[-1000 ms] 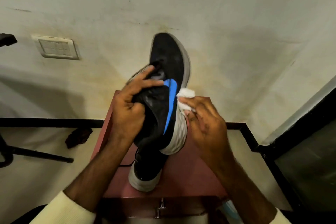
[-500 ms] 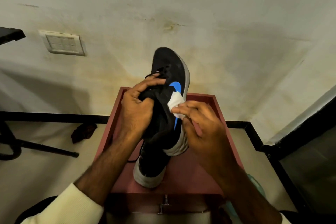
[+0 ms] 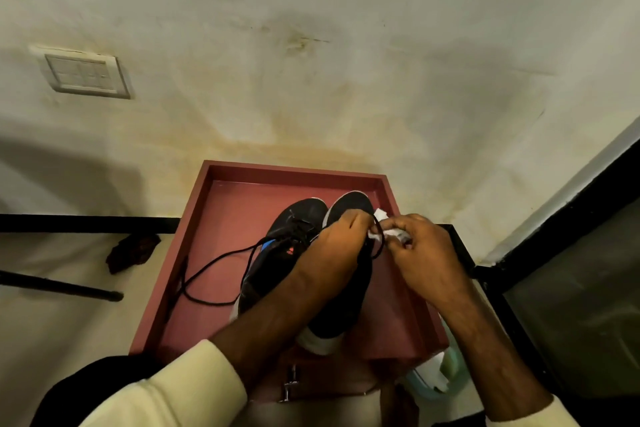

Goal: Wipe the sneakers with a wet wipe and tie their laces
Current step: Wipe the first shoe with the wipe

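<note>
Fingers (image 3: 360, 222) pinch lace (image 3: 382, 242) and wipe (image 3: 381, 214) above sneaker (image 3: 346, 305).

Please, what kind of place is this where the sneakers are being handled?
Probably a plain indoor room, perhaps in a home: a stained painted wall with a switch plate, a pale floor, and two sneakers in a reddish tray.

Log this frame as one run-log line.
stage: lacing | left hand: pinches lace | right hand: grips wet wipe | sneakers: both in tray | second sneaker: loose lace trails over tray floor
</note>
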